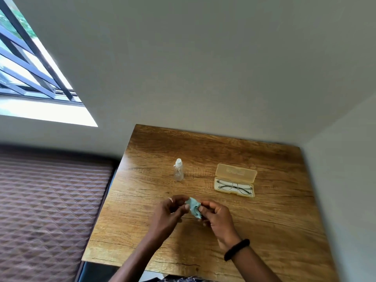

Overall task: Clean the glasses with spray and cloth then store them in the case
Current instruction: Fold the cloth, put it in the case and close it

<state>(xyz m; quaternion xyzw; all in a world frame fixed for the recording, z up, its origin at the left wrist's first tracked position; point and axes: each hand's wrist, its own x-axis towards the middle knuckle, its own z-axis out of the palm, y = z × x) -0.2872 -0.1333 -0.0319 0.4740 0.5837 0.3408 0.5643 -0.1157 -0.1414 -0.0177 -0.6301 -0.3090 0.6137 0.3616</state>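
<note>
Glasses: we see the glasses (234,187) lying folded in the lower tray of the open case (235,180), long axis running from 9 to 3 o'clock, lenses toward us; the arms are too fine for us to trace.
Case: it sits on the wooden table (274,200) at about 2 o'clock from the hands, lid tipped back toward 12 o'clock; the marking on the lid is blurred.
Cloth: a small blue-green cloth (195,206) is bunched between both hands, partly hidden by the fingers, so we cannot tell its full shape.
Left hand: our left hand (168,212) pinches the cloth's left edge, fingers curled close; a ring shows on one finger.
Right hand: our right hand (217,217) grips the cloth's right side, perhaps thumb over fingertips; a dark band circles the wrist.
Spray bottle: the clear spray bottle (178,170) stands upright at 12 o'clock from the hands, well apart from the case.
</note>
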